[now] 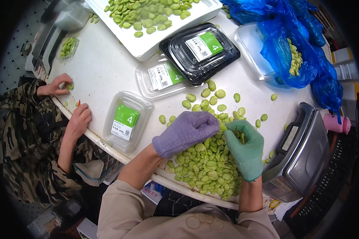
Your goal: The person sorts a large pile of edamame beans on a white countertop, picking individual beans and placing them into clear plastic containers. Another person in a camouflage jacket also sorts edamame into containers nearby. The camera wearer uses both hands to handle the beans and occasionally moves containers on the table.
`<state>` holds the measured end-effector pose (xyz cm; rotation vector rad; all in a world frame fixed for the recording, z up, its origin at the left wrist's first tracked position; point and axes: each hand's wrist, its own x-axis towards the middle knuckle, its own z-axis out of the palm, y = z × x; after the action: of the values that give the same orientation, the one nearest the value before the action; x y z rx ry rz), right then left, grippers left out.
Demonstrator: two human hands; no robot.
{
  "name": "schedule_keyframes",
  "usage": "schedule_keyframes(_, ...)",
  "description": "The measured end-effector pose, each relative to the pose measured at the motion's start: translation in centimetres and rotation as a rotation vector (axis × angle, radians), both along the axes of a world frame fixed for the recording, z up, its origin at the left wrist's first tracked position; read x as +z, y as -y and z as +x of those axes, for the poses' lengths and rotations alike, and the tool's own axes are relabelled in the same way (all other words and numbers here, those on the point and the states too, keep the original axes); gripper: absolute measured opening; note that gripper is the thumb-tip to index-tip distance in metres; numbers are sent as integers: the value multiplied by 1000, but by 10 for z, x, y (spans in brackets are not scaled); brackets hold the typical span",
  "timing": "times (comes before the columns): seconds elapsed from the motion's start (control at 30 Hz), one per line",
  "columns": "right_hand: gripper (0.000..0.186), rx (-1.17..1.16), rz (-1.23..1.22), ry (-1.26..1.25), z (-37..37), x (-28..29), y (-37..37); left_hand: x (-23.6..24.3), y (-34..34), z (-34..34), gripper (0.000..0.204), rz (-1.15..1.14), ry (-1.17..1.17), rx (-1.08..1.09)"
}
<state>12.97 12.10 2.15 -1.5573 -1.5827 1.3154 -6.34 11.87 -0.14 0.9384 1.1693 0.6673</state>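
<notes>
A heap of shelled green broad beans (205, 169) lies on the white table before me, at its near edge. My left hand (183, 133), in a purple knit glove, is over the heap's upper part with its fingers curled in a pinch. What it pinches, if anything, is hidden. Close beside it, my right hand (245, 153) wears a green knit glove and curls around a few broad beans that show inside its palm. The two hands' fingertips nearly meet. Loose beans (212, 100) are scattered beyond the hands.
Lidded clear boxes (128, 121) and a black tray with a clear lid (201, 51) carry green labels. A white bin (147, 51) of beans, a blue plastic bag (283, 40) and a metal scale (297, 159) surround the work area. At left, another person's hands (77, 121) work by the edge.
</notes>
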Motion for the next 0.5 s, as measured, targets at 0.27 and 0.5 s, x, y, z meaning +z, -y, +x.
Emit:
schedule_keyframes(0.27, 14, 59, 521, 357, 41, 39, -13, -4, -1, 0, 25, 47, -57, 108)
schedule_keyframes(0.5, 24, -87, 842, 712, 131, 76, -124, -26, -2, -1, 23, 437, -361, 173)
